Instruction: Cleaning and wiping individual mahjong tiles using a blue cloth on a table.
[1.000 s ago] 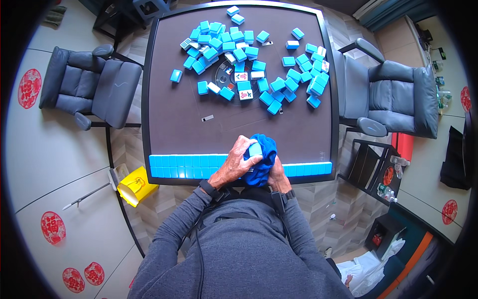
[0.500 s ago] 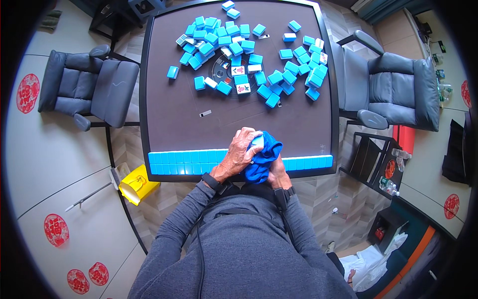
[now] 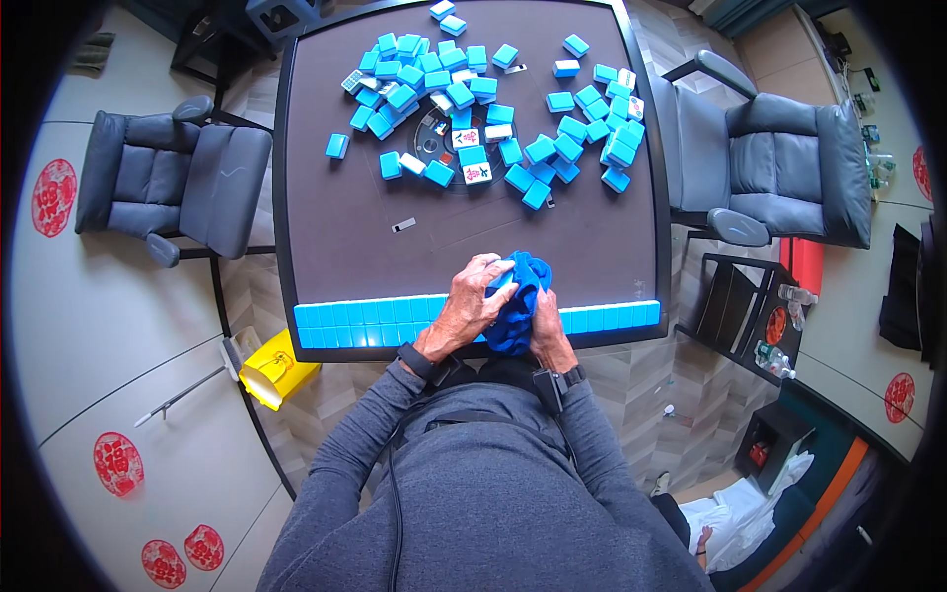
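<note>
Close to the near edge of the mahjong table (image 3: 335,232), my left hand (image 3: 466,304) pinches a light-blue-backed mahjong tile (image 3: 503,280), partly hidden by the fingers. A crumpled dark blue cloth (image 3: 531,272) presses against that tile. My right hand (image 3: 548,324) is closed on the cloth from the right side. Beneath and beside both hands runs a long double row of blue-backed tiles (image 3: 360,323) lined along the near edge; my hands and the cloth cover its middle.
Loose tiles, mostly blue backs up, lie heaped around the table's central dial (image 3: 431,146) and at the far right (image 3: 621,148). Grey armchairs (image 3: 197,183) flank the table. A yellow bin (image 3: 281,370) stands at the near left corner. Someone in white (image 3: 725,523) is at lower right.
My right hand has shifted upward along the cloth, and the cloth is bunched more over the tile. The left hand keeps its pinch. The whole view has shifted slightly.
</note>
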Tool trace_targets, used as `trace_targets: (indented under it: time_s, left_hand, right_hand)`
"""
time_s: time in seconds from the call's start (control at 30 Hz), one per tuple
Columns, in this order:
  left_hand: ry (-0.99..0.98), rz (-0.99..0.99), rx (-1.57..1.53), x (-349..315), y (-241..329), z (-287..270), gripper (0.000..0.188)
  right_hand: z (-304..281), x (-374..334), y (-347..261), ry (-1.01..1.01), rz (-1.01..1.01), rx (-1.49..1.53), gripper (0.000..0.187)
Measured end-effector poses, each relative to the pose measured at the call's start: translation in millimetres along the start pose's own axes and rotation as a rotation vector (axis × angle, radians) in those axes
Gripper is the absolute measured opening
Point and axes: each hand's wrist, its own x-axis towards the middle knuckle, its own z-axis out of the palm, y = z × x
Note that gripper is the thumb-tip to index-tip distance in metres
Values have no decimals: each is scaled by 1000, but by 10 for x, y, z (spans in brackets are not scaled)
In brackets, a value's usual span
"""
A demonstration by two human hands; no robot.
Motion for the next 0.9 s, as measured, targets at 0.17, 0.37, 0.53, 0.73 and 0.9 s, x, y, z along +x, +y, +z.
trace_targets:
  time_s: [0.17, 0.37, 0.53, 0.73, 0.9]
  left_hand:
    - [-21, -78, -62, 8, 36, -40, 45]
    - [-84, -389, -248, -61, -181, 8, 52]
    - [-42, -455, -402, -94, -328, 108, 49]
    - [-20, -549, -605, -111, -321, 75, 41]
    - [11, -622, -743, -156, -305, 19, 46]
  right_hand:
    - [138, 43, -148, 204, 24, -229, 38]
    - [310, -69, -253, 175, -96, -427, 37]
    - [316, -91, -242, 175, -168, -518, 29]
    - [289, -80, -234, 125, -195, -609, 33]
    - [254, -55, -198, 140, -170, -616, 36]
